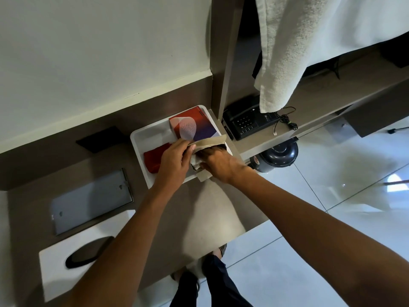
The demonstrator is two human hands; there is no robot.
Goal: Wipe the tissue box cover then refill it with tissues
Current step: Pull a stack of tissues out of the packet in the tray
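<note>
The person's right hand [218, 161] was pushed inside the open end of a beige tissue pack [210, 143], fingers hidden within it, so whether they were spread or gripping tissues could not be told. The left hand [174, 159] pinched the pack's upper flap between thumb and fingers, apparently holding the mouth open so the other hand could reach in. A fold of pale tissue [195, 161] showed between the two hands.

The work went on over the near corner of a white tray [141, 140] on the brown counter [210, 207], which kept the pack supported and close to the body. In the tray lay a red and purple booklet [194, 125] and a red cloth [155, 159], the cloth partly under the left hand, near enough to serve for wiping, though its purpose was a guess.

The white tissue box cover [57, 269], with its dark oval slot facing up, sat well apart at the counter's near left edge, partly hidden by the left forearm and untouched by either hand. It looked ready to receive tissues once they were drawn from the pack. A grey plate [88, 202] lay between cover and tray.

Beyond the tray, a black telephone [245, 122] sat on a lower shelf under a hanging white towel [298, 47].
</note>
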